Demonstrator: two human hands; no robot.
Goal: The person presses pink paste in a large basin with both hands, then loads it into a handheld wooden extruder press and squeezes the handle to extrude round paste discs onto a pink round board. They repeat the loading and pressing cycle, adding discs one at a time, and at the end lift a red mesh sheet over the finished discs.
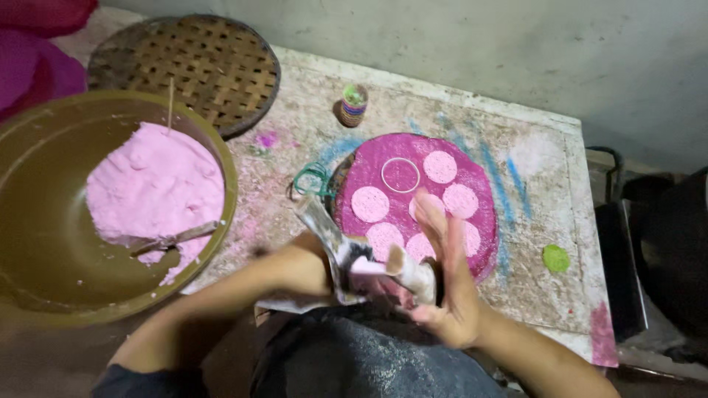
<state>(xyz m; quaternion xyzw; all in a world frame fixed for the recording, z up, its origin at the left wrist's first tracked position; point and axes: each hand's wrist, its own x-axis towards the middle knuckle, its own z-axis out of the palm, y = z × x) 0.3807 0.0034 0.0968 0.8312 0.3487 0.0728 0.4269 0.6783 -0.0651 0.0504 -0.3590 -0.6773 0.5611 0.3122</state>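
Head view: left hand (332,258) gripped a crumpled foil wrap (354,269) over the lap; right hand (442,273) spread flat, blurred, against it. Pink discs (413,203) lay just beyond on the board (376,158). Risk: a swinging palm could smear them.

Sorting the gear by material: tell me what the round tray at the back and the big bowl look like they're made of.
Round tray: seemingly woven bamboo or cane strips, matte brown; the basket-weave lattice shows. Big bowl: probably metal or enamel with a smooth olive-brown finish and a slight sheen; the look leaves plastic possible. It holds pink powdery paste.
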